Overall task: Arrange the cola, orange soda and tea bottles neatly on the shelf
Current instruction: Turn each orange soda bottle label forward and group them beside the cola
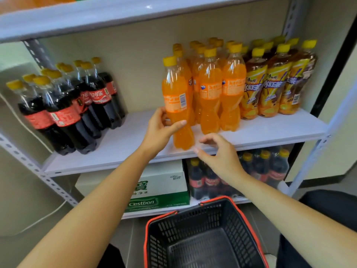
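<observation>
Clasped the orange soda bottle (pixel 176 97) at the front edge of the shelf (pixel 116 147) in the left grip (pixel 160 130); held the right grip (pixel 218 153) loosely open, empty, near its base.

Black mesh basket (pixel 170 231) with red rim, green-and-white water carton (pixel 160 188) behind it, white cable (pixel 29 127) at left.

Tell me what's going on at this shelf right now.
A person is stocking drinks. The left hand grips an orange soda bottle at the front edge of the shelf, just left of the other orange sodas. The right hand hovers by the bottle's base, holding nothing. Cola bottles stand at the left, tea bottles at the right, and a black basket sits below.
</observation>
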